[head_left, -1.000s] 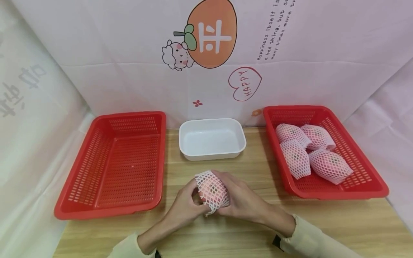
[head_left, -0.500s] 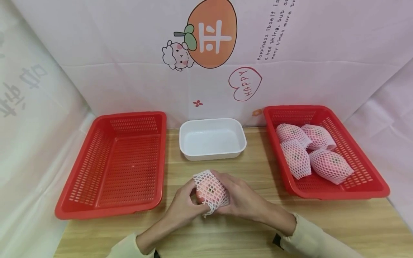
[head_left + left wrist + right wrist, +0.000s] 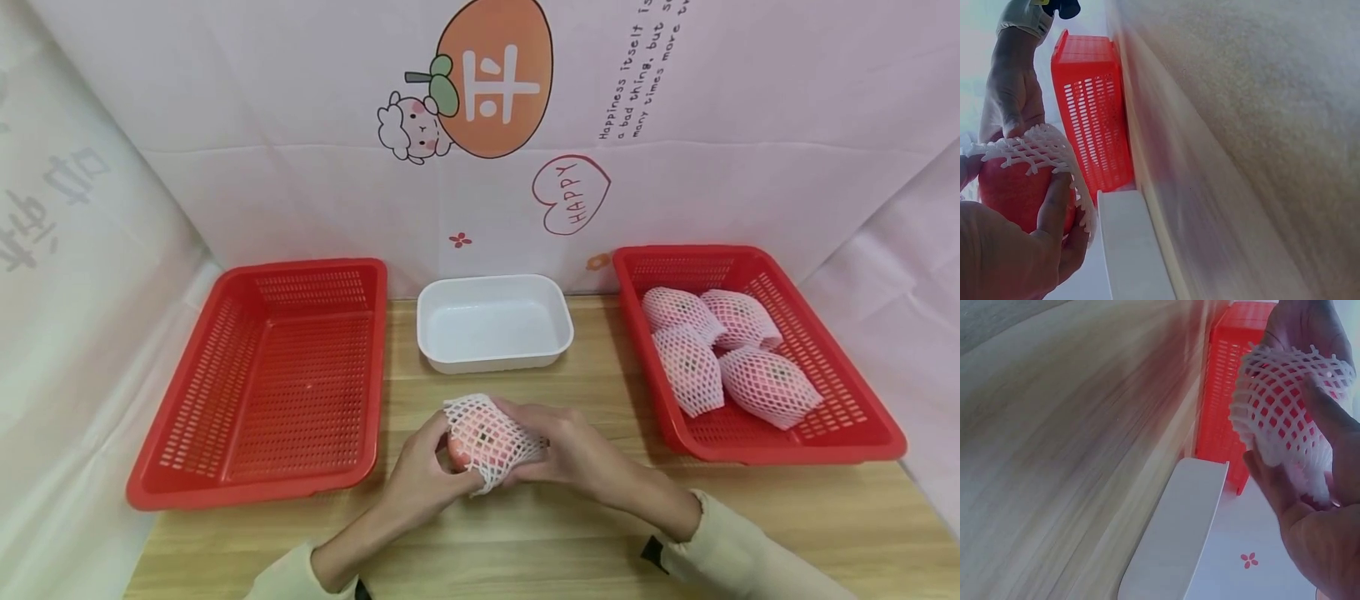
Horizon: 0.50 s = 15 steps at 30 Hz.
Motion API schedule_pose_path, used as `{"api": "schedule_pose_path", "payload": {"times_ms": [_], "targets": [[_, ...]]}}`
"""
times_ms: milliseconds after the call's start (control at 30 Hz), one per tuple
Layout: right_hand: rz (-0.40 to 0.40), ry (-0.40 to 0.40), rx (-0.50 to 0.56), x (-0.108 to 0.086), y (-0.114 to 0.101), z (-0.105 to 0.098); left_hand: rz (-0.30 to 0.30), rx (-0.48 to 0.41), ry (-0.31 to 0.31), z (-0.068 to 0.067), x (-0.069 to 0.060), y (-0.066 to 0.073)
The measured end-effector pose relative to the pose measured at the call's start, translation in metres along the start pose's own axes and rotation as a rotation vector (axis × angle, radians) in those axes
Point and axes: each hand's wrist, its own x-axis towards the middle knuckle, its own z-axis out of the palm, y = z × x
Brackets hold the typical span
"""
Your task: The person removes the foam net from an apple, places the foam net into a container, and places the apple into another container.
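A pinkish-red apple [image 3: 480, 447] in a white foam net sleeve [image 3: 517, 442] is held between both hands above the table, in front of the white tray. The left hand [image 3: 420, 471] grips the apple from the left, where bare red skin [image 3: 1016, 194] shows below the net's edge in the left wrist view. From the right, the right hand [image 3: 577, 454] holds the narrowing end of the foam net, thumb and fingers on either side. In the right wrist view the net [image 3: 1291, 412] covers most of the fruit and its gathered end runs into the right palm.
At the left stands a red plastic basket [image 3: 378, 375] with nothing visible inside. A white tray [image 3: 495, 365] sits at the back middle. Another red basket [image 3: 847, 375] at the right holds several net-wrapped apples [image 3: 768, 383]. A printed cloth [image 3: 300, 192] hangs behind.
The right hand has shifted slightly right, stretching the net's end that way. The apple and the left hand have moved a little left, and more red skin shows at the left.
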Motion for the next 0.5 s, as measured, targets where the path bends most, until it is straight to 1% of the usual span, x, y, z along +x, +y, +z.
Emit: {"api": "schedule_pose_path", "payload": {"times_ms": [100, 267, 500], "targets": [[-0.012, 0.019, 0.022, -0.001, 0.003, -0.002, -0.001, -0.002, 0.003, -0.002, 0.000, 0.000], [-0.038, 0.076, 0.024, -0.003, 0.005, -0.003, -0.002, 0.002, -0.002, -0.007, 0.001, 0.002], [-0.087, 0.125, 0.045, -0.002, 0.007, -0.004, -0.005, -0.010, -0.031, -0.012, 0.000, 0.003]]}}
